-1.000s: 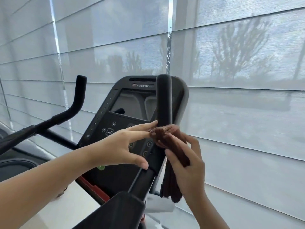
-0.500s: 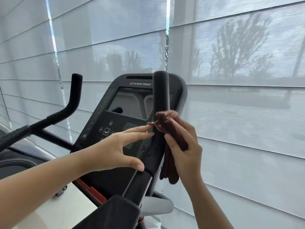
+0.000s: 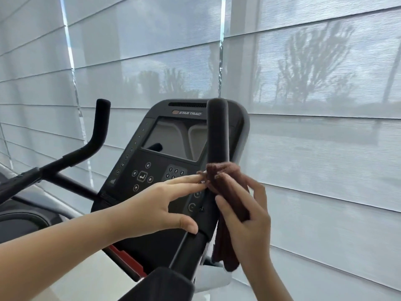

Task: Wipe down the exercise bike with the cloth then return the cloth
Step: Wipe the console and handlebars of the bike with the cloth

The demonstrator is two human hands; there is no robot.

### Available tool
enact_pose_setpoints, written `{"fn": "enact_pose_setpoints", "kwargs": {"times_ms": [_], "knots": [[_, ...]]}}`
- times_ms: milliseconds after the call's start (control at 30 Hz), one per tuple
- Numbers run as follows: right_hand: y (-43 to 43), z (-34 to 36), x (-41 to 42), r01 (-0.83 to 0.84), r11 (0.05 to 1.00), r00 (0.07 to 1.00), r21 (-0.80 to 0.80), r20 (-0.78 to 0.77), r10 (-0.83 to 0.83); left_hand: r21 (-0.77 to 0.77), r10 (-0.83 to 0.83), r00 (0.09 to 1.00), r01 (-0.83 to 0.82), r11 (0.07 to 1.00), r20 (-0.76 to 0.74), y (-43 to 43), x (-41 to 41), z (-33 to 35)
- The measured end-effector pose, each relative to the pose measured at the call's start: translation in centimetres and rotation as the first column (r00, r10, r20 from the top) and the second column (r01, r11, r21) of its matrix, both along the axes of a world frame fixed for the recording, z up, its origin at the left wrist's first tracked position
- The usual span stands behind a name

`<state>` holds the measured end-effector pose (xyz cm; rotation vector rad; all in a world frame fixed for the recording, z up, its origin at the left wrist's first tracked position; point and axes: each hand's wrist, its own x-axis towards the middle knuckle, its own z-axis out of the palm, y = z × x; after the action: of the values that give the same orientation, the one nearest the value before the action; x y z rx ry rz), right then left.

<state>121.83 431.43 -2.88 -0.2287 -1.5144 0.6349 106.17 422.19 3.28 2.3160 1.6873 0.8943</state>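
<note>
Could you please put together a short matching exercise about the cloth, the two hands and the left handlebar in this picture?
Things:
1. cloth
2. left hand
3. right hand
4. left handlebar

States:
a. fingers straight, tips at the cloth's edge
b. brown, wrapped round the right handlebar
c. black, bare, nothing touching it
d. fingers curled round the hanging cloth

Pairs: 1-b, 2-a, 3-d, 4-c.
</note>
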Motion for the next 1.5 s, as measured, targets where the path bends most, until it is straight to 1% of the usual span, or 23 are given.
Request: {"fn": "enact_pose_setpoints", "kwargs": {"times_ms": [67, 133, 200, 300, 367, 433, 467, 533, 600, 667, 767, 800, 833, 933, 967, 1033, 1133, 1233, 1267, 1300, 1333, 1433, 1500], "knots": [[-0.9, -0.4, -0.3, 0.068, 0.997, 0.998, -0.032, -0.012, -0.068, 0.008, 0.013, 1.0, -0.013, 1.0, -0.003, -0.2, 0.2, 0.0], [-0.8, 2.4, -0.7, 0.175, 0.985, 0.983, -0.001, 0.05, -0.175, 0.01, 0.03, 0.998, -0.03, 1.0, -0.05, -0.5, 0.2, -0.2], [0.2, 6.9, -1.3, 0.271, 0.957, 0.953, 0.108, 0.112, -0.282, 0.028, 0.045, 0.993, -0.042, 0.999, -0.112, -0.8, 0.1, -0.3], [0.9, 12.1, -2.2, 0.38, 0.891, 0.887, 0.247, 0.174, -0.427, 0.07, 0.06, 0.987, -0.05, 0.996, -0.148, -1.4, -0.6, -0.2], [0.1, 11.6, -2.3, 0.403, 0.871, 0.843, 0.282, 0.255, -0.473, 0.106, 0.059, 0.987, -0.043, 0.993, -0.151, -2.1, -1.4, 0.0], [-1.6, 8.2, -1.0, 0.396, 0.869, 0.78, 0.297, 0.392, -0.489, 0.163, 0.048, 0.983, -0.018, 0.986, -0.178, -2.6, -2.3, 0.0], [-2.6, 6.2, 0.0, 0.369, 0.885, 0.762, 0.285, 0.452, -0.464, 0.187, 0.037, 0.98, 0.0, 0.982, -0.196, -2.8, -2.7, -0.1], [-4.6, 3.5, 1.8, 0.305, 0.928, 0.77, 0.212, 0.519, -0.372, 0.199, 0.001, 0.977, 0.042, 0.979, -0.214, -3.1, -3.2, -0.4], [-5.1, 3.7, 2.3, 0.296, 0.931, 0.745, 0.216, 0.557, -0.366, 0.205, -0.023, 0.978, 0.067, 0.977, -0.209, -3.1, -3.2, -0.7], [-5.0, 5.4, 1.6, 0.332, 0.89, 0.667, 0.314, 0.589, -0.456, 0.215, -0.051, 0.981, 0.092, 0.972, -0.187, -3.0, -2.9, -0.9], [-4.4, 7.5, -0.4, 0.422, 0.788, 0.524, 0.448, 0.589, -0.615, 0.231, -0.101, 0.987, 0.128, 0.965, -0.124, -2.7, -2.2, -1.3], [-4.3, 7.7, -0.6, 0.436, 0.778, 0.509, 0.453, 0.589, -0.628, 0.236, -0.113, 0.987, 0.137, 0.962, -0.112, -2.7, -2.1, -1.4], [-4.5, 7.5, -0.4, 0.432, 0.794, 0.522, 0.427, 0.6, -0.606, 0.244, -0.122, 0.986, 0.147, 0.959, -0.112, -2.8, -2.0, -1.6], [-6.2, 6.0, 1.7, 0.328, 0.903, 0.627, 0.278, 0.651, -0.429, 0.298, -0.14, 0.979, 0.179, 0.938, -0.148, -3.1, -2.4, -1.9], [-6.9, 5.5, 2.4, 0.289, 0.924, 0.645, 0.249, 0.663, -0.38, 0.312, -0.139, 0.978, 0.182, 0.933, -0.154, -3.1, -2.7, -2.0], [-7.9, 4.9, 2.9, 0.259, 0.934, 0.641, 0.246, 0.68, -0.357, 0.324, -0.126, 0.98, 0.17, 0.931, -0.151, -2.9, -3.5, -2.1], [-7.2, 6.0, 1.3, 0.318, 0.879, 0.564, 0.354, 0.675, -0.476, 0.325, -0.068, 0.983, 0.122, 0.938, -0.173, -2.1, -4.3, -2.5], [-5.5, 8.2, -1.4, 0.418, 0.738, 0.407, 0.53, 0.617, -0.674, 0.277, 0.0, 0.964, 0.076, 0.958, -0.264, -0.9, -5.0, -3.6], [-5.0, 8.5, -1.8, 0.442, 0.699, 0.382, 0.562, 0.588, -0.713, 0.26, 0.012, 0.957, 0.067, 0.963, -0.29, -0.4, -5.2, -4.1], [-4.7, 8.4, -1.8, 0.452, 0.696, 0.397, 0.558, 0.573, -0.717, 0.243, 0.021, 0.948, 0.06, 0.968, -0.318, 0.0, -5.4, -4.6], [-4.7, 7.9, -1.3, 0.448, 0.728, 0.443, 0.52, 0.578, -0.685, 0.227, 0.03, 0.937, 0.054, 0.972, -0.348, 0.5, -5.6, -5.2], [-5.8, 5.4, 1.3, 0.376, 0.861, 0.592, 0.342, 0.626, -0.507, 0.158, 0.065, 0.905, 0.002, 0.987, -0.421, 1.9, -6.1, -6.7], [-6.0, 5.0, 1.9, 0.351, 0.882, 0.629, 0.315, 0.619, -0.471, 0.11, 0.1, 0.888, -0.056, 0.992, -0.45, 2.8, -6.5, -7.4]]}}
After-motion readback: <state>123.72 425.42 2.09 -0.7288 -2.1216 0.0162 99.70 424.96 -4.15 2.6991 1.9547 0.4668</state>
